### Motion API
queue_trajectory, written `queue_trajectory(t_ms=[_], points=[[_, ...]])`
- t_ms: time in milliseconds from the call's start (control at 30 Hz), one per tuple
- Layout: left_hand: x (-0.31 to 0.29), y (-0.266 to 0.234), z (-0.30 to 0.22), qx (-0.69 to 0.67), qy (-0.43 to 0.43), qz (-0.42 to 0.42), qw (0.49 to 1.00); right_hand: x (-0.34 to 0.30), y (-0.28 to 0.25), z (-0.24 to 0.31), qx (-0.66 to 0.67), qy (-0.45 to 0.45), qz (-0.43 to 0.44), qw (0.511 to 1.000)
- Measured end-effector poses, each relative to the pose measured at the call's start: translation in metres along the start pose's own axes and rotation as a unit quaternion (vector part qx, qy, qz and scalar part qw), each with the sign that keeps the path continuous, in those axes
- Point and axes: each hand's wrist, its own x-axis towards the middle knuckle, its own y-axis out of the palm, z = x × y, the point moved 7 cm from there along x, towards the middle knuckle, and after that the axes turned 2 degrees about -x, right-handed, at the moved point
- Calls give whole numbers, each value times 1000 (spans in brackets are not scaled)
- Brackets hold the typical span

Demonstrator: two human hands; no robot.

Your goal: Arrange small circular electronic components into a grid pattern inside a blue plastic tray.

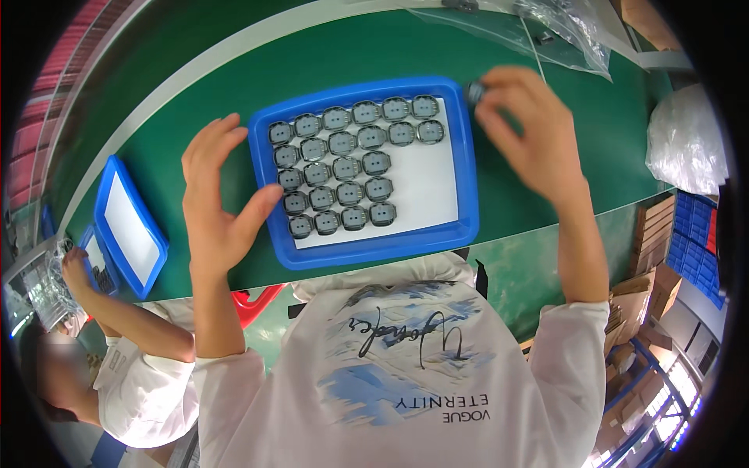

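Watch cases number 24 in one tray; right hand pinches another, left hand is spread.

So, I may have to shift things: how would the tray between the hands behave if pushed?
The tray probably stays stiff, given its thick raised rim. Being broad and low, it should slide rather than tip. The grey pieces inside may shift, since no dividers show between them.

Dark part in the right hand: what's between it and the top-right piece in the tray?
Head view: the blue tray's right wall, plus a thin sliver of white sheet beside the top-right piece. No other piece sits between.
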Motion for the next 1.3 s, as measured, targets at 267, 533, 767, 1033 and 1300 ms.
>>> queue_trajectory(t_ms=[267,533,767,1033,1300], points=[[-4,13,17,-26,-54,-37,998,-16,35,67,-16,-146,116,982],[-8,11,23,-45,-67,-39,996,-8,45,71,-20,-183,128,974],[33,-1,-4,-97,-33,-39,994,15,12,23,-13,-77,8,997],[220,152,-58,154,35,70,985,81,22,-103,-65,79,-50,993],[214,123,-55,69,164,36,983,-3,-17,-74,-26,178,-15,984]])
